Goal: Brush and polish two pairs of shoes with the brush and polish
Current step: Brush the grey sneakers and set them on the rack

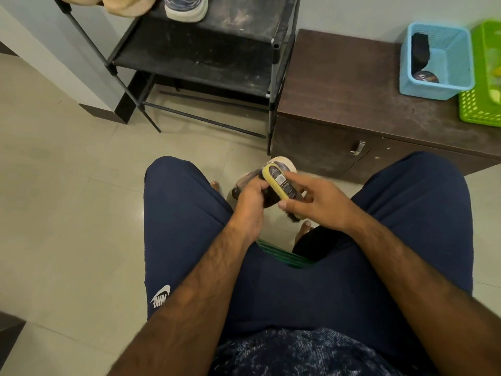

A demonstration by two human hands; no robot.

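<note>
Between my knees, my left hand [250,206] grips a grey patterned shoe [282,165] with a pale sole. My right hand [314,200] holds a shoe brush [279,183] with a yellow back and dark bristles, thumb and fingers pinching its sides, laid against the shoe. Much of the shoe is hidden behind both hands and the brush. A matching shoe [187,8] stands on the top shelf of the black rack [206,50]. A round polish tin [425,77] and a second dark brush [419,51] lie in the blue basket [458,50].
A dark wooden cabinet [339,85] stands to the right of the rack and carries the blue basket and a green basket [482,107]. I sit on a green stool [282,256] over a tiled floor [67,199]. A beige item [119,5] lies on the rack's top left.
</note>
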